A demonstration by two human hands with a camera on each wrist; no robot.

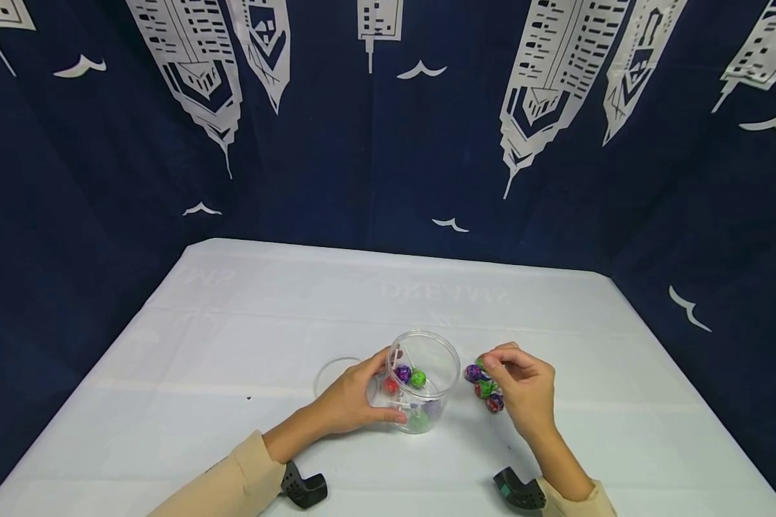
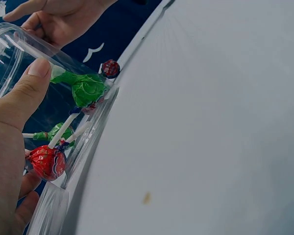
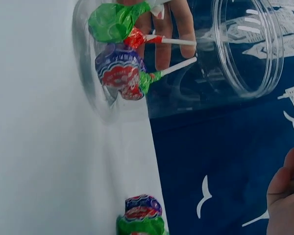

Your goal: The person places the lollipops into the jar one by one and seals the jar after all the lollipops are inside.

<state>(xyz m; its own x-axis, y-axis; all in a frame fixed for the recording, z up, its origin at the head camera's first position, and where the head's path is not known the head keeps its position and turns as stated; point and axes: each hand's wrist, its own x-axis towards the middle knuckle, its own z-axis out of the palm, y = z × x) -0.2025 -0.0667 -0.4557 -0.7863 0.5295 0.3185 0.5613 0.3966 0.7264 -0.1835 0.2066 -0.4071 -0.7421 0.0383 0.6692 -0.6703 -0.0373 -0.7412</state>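
My left hand (image 1: pixel 356 395) grips the side of a clear plastic jar (image 1: pixel 449 391), thumb in front and fingers behind. The jar stands on the table with several wrapped lollipops inside, among them a red lollipop (image 2: pixel 48 162) and a green lollipop (image 2: pixel 88 92). My right hand (image 1: pixel 524 384) hovers above the table to the right of the jar, fingers loosely bent, thumb near the index finger. No lollipop shows in it in the wrist views, though the right wrist view cuts it off. Below it lies a small pile of lollipops (image 1: pixel 494 403), purple, green and red.
A clear round lid (image 1: pixel 318 377) lies on the white-covered table (image 1: pixel 246 345), partly behind my left hand. A dark blue curtain (image 1: pixel 362 179) with white building and bird prints hangs at the back. Black wrist devices (image 1: pixel 305 490) sit at both sleeves.
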